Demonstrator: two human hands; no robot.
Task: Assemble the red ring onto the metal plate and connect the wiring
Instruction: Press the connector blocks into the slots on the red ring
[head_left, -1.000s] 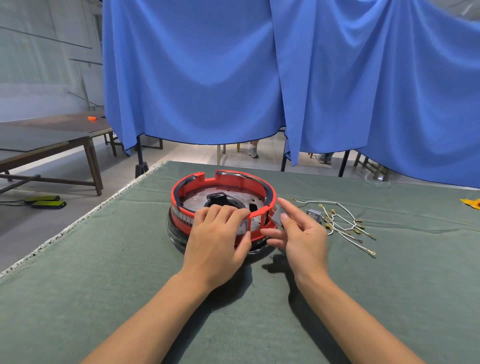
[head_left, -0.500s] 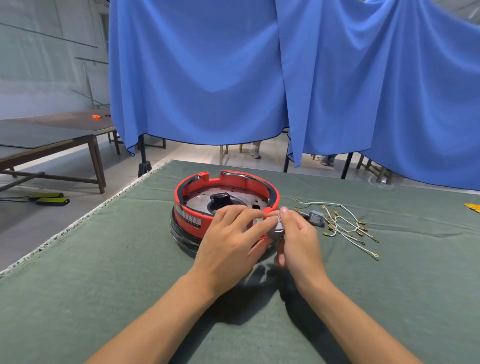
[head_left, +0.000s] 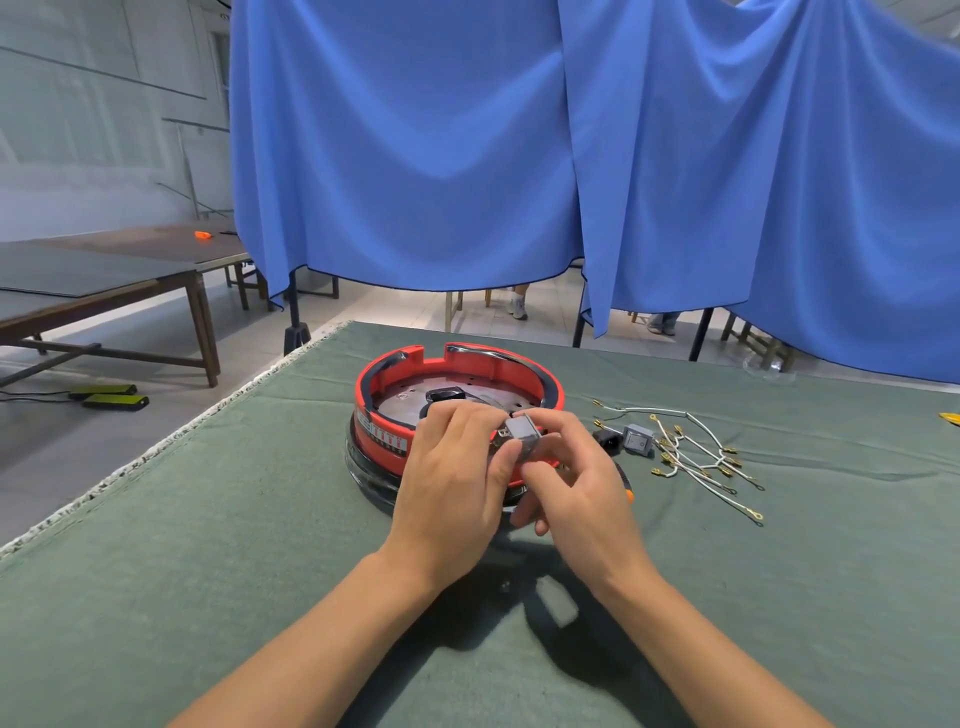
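Your left hand (head_left: 457, 483) and right hand (head_left: 576, 483) both pinch a small grey switch block (head_left: 521, 436) at the red ring's (head_left: 387, 441) near rim, metal plate (head_left: 410, 402) inside, white wires (head_left: 696, 457) toward the table's (head_left: 208, 545) right edge.

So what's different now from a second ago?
The right hand now pinches a small grey block, and the left hand, earlier resting on the red ring, has joined in, fingers on the same block over the ring's near edge. Ring, metal plate and loose wires lie as before.
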